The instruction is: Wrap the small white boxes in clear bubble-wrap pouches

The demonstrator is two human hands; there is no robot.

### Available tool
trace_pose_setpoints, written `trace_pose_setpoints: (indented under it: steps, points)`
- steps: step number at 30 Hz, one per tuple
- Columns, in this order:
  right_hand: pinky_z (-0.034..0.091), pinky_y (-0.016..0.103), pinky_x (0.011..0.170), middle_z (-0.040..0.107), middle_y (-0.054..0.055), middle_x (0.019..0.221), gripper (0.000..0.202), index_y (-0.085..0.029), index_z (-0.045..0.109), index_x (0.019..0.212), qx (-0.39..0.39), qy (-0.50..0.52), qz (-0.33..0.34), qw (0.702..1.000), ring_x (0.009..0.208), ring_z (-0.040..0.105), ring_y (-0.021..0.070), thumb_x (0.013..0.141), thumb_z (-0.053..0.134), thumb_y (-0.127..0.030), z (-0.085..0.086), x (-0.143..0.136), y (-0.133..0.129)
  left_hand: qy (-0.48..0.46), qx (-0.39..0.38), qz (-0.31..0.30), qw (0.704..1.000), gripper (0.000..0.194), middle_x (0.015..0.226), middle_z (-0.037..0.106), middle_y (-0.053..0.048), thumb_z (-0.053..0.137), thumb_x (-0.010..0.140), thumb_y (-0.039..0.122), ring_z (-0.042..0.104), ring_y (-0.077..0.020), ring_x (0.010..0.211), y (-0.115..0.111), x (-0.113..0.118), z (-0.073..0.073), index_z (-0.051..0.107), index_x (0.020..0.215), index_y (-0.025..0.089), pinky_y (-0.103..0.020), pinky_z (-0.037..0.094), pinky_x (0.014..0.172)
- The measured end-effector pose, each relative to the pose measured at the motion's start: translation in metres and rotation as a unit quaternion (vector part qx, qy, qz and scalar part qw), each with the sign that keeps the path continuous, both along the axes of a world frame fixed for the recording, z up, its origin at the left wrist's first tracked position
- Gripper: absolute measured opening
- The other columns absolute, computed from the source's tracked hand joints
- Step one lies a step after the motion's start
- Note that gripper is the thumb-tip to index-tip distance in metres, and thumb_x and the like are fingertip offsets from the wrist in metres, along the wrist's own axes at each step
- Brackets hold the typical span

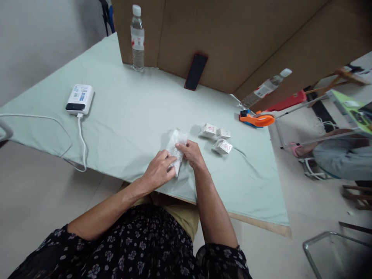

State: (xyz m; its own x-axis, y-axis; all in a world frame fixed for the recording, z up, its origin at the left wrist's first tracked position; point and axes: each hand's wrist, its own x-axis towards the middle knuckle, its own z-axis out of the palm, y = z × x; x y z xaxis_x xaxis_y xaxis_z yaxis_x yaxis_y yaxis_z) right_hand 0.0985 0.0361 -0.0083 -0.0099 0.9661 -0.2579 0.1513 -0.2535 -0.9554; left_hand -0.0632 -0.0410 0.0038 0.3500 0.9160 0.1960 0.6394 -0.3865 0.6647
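A whitish piece of bubble wrap [176, 149], folded into a long bundle, lies near the front edge of the table between my hands. What it may enclose cannot be made out. My left hand [161, 166] grips its near left side with curled fingers. On its right edge, my right hand [191, 153] pinches the wrap between thumb and fingers. To the right of my right hand sit several small white boxes, among them a left box [208, 130], a back box [223, 133] and a front box [223, 147], which look wrapped in clear plastic.
An orange tape dispenser [257, 118] sits at the right edge. A phone [196, 72] leans on a cardboard screen [209, 35], with water bottles at left [137, 40] and right [266, 89]. A cabled power bank [80, 99] lies left. Another person's leg [322, 143] shows at far right.
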Motion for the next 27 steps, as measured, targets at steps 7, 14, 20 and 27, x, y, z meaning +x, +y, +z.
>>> trace_pose_setpoints:
  steps: [7,14,20,27]
  points:
    - [0.048,0.029,0.074,0.068,0.000,0.083,0.025,-0.019,0.073,0.081,0.132,0.006,0.021,0.991,0.078,0.060,0.0162,0.071,0.076,-0.043,0.008,-0.001,-0.025,-0.003,0.015,0.031,0.999,0.021,0.097,0.058,-0.008,0.058,0.080,0.016,0.054,-0.0246,0.097,-0.001,0.003,-0.004,0.066,0.099,0.018,-0.039,0.049,0.090]
    - [0.051,0.037,0.090,0.075,0.005,0.094,0.013,-0.023,0.076,0.082,0.273,-0.093,0.119,0.950,0.096,0.068,0.0222,0.084,0.066,-0.032,0.014,0.006,-0.067,-0.014,0.057,0.180,0.982,0.037,0.112,0.059,-0.013,0.064,0.078,0.028,0.053,-0.0293,0.107,-0.012,0.003,-0.010,0.056,0.112,0.014,-0.044,0.044,0.094]
    - [0.046,0.044,0.104,0.073,0.006,0.119,0.030,-0.028,0.073,0.113,0.348,-0.236,0.191,0.887,0.118,0.064,0.0239,0.085,0.061,-0.021,0.011,0.015,-0.093,-0.022,0.058,0.059,0.996,0.030,0.144,0.046,-0.014,0.060,0.081,0.023,0.043,-0.0298,0.133,-0.008,-0.011,-0.009,0.060,0.111,0.020,-0.046,0.036,0.108]
    - [0.043,0.048,0.109,0.066,0.007,0.132,0.047,-0.028,0.066,0.126,0.333,-0.258,0.195,0.886,0.130,0.055,0.0246,0.083,0.054,-0.014,0.001,0.014,-0.100,-0.041,0.013,-0.091,0.995,0.037,0.142,0.054,-0.016,0.067,0.073,0.022,0.045,-0.0298,0.137,0.002,-0.039,-0.013,0.062,0.110,0.018,-0.049,0.035,0.114]
